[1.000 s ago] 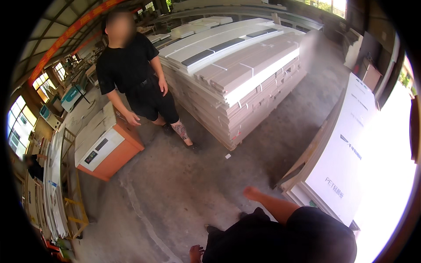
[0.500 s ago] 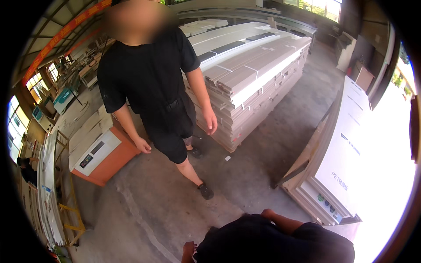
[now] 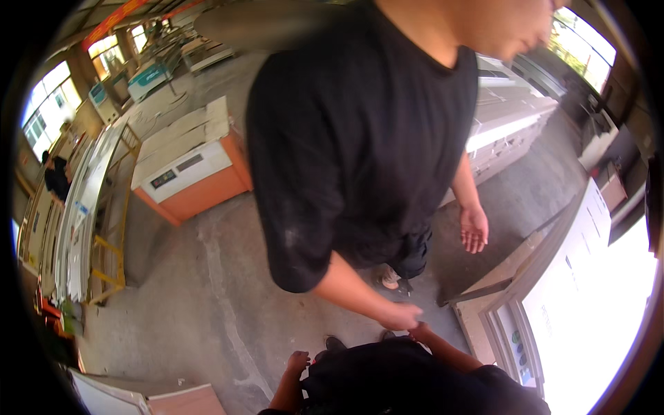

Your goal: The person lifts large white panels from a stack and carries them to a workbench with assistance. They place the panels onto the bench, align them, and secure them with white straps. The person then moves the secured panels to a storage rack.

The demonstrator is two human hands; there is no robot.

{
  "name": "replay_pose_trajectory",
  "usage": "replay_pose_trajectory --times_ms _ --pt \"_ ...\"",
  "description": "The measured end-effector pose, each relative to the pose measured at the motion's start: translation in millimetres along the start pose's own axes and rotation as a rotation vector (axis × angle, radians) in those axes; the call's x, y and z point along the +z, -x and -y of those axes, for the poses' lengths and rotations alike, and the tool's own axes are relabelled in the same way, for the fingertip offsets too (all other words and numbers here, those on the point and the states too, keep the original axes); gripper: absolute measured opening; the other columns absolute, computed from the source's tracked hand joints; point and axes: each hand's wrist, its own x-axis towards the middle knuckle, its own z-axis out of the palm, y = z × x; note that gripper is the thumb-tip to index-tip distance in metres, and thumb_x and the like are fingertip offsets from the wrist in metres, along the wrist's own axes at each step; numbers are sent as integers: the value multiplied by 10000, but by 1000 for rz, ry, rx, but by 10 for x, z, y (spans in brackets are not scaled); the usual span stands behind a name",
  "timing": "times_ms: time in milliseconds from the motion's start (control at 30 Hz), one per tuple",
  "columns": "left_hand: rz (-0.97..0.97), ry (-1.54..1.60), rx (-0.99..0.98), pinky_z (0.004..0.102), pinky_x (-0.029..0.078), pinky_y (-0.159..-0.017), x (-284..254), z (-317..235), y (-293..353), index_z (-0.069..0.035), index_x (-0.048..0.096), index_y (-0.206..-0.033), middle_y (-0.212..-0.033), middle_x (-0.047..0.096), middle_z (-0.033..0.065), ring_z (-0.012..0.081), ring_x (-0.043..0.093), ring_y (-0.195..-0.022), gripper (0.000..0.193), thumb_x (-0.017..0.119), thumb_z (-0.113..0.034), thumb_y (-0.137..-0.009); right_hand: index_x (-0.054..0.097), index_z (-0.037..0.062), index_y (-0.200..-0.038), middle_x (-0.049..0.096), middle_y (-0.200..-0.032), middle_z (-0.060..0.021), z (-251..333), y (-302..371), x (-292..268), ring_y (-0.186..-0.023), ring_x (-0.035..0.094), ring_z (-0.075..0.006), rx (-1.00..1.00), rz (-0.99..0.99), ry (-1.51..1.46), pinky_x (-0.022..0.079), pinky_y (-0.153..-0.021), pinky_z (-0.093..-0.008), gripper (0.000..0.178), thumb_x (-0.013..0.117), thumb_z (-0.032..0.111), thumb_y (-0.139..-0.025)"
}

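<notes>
My left hand (image 3: 299, 361) hangs beside my dark shirt (image 3: 387, 377), its fingers loosely bent and apart, with nothing visible in them. My right hand (image 3: 418, 333) is in front of my body, at the hand of a person in a black shirt (image 3: 311, 152). That person's hand (image 3: 401, 316) overlaps or touches mine, so my right fingers are mostly hidden. Whether anything lies between the two hands cannot be seen. The person's other hand (image 3: 474, 228) hangs with its fingers spread. My shoes (image 3: 335, 343) show on the floor just ahead of me.
An orange and white machine (image 3: 197, 176) stands on the left. Behind it runs a yellow-framed rack (image 3: 111, 256) of long panels, with another person (image 3: 57, 173) beyond. A stack of boards (image 3: 512, 128) is partly hidden at the back right. White panels (image 3: 567, 277) lean at right; a board (image 3: 187, 401) lies lower left.
The person in black has come much closer, and one of their hands has reached my right hand. The view has shifted. My left hand and forearm show more fully.
</notes>
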Motion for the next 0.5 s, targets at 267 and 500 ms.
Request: replay_pose_trajectory --times_ms 267,500 --pt "22 -21 14 357 552 -654 -193 349 60 57 597 -1039 -872 686 169 253 675 -724 357 606 -245 -848 689 70 -766 652 -693 -62 -174 557 293 -634 633 -189 -234 3 331 504 -591 -342 182 580 212 -798" --pt "217 -237 -57 350 528 -598 -296 472 -188 51 583 -1046 -865 678 165 246 666 -702 349 587 -234 -846 710 131 -891 684 -968 -124 128 1804 736 -986 651 -300 296 -101 29 536 -828 -413 181 585 218 -794"
